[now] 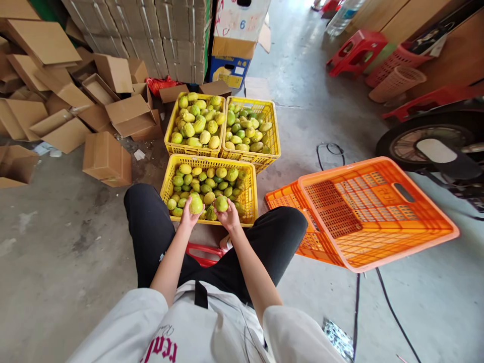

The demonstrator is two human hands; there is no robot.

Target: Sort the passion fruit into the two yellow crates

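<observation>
I sit on a low red stool (202, 253) with a yellow crate (170, 176) of green-yellow round fruits between my knees. My left hand (188, 218) is closed round one fruit (195, 204) at the crate's near edge. My right hand (229, 218) is closed round another fruit (221, 203) right beside it. Both hands are over the near rim of the crate. Two more yellow crates, one at back left (170, 121) and one at back right (274, 126), stand behind it, both filled with the same fruit.
An empty orange crate (378, 222) lies tilted on a second orange crate to my right. Flattened and open cardboard boxes (106, 159) pile up at the left and back. A motorbike wheel (423, 143), red stools (355, 50) and baskets are at the right. Black cables (357, 302) run over the concrete floor.
</observation>
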